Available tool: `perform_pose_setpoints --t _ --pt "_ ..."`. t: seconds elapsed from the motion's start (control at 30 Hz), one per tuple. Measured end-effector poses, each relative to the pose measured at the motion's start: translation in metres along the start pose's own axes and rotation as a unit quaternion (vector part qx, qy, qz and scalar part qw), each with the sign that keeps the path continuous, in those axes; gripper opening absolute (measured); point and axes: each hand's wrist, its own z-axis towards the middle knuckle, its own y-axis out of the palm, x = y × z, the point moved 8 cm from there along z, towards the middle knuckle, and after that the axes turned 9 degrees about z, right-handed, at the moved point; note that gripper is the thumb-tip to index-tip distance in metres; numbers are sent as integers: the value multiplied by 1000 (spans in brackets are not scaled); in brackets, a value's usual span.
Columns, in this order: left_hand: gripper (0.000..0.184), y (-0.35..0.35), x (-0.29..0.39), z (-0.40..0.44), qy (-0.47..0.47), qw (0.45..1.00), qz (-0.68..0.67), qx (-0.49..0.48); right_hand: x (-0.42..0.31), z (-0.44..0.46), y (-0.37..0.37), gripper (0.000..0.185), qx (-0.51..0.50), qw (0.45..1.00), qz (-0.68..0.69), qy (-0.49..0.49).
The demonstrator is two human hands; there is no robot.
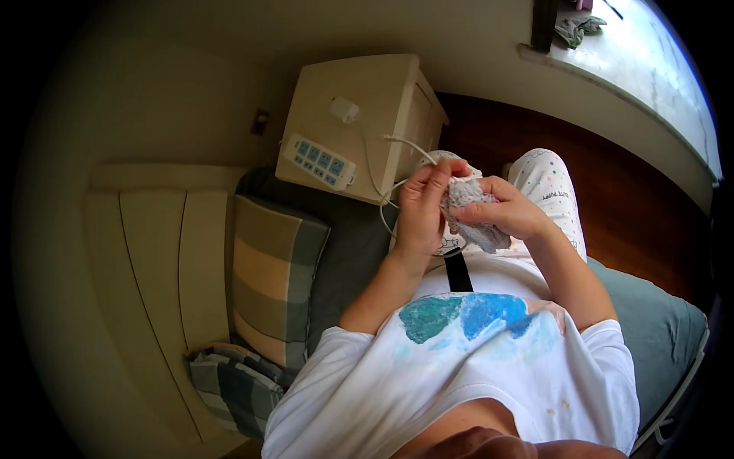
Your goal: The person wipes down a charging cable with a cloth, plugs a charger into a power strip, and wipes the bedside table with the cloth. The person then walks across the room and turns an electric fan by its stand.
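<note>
A grey fluffy cloth [468, 200] is bunched in front of my lap. My right hand [514, 208] is closed around it, thumb across the top, and a loose end hangs below. Close against its left side, my left hand [422, 203] is closed in a pinch with its fingertips at the cloth's edge. A white cable [413, 145] runs to my left hand and loops beside the wrist. The exact spot where the fingers grip it is hidden.
On the cream bedside cabinet [352, 76] lie a white charger plug [345, 109] and a power strip [319, 162]. A plaid pillow [267, 275] leans by the padded headboard [153, 260]. A windowsill [596, 80] is at upper right, over the wooden floor [489, 126].
</note>
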Motion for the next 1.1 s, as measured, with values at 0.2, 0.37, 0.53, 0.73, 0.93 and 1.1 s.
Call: perform_pose_setpoints --t 0.2,0.37,0.53,0.73,0.93,1.1 --pt "21 -58 67 22 168 966 85 178 21 -7 14 18 -25 999 -16 46" --pt "26 -89 90 30 154 962 46 222 32 -21 2 22 -2 994 76 83" --pt "30 -46 54 24 92 989 -23 117 34 -16 -9 25 54 990 86 98" --pt "32 -14 1 1 8 1000 15 -1 20 -1 -5 26 23 991 114 63" --pt "28 -91 56 17 130 962 78 226 42 -11 5 24 31 994 16 101" --pt "29 -107 102 12 206 924 181 268 32 -15 7 27 22 988 102 112"
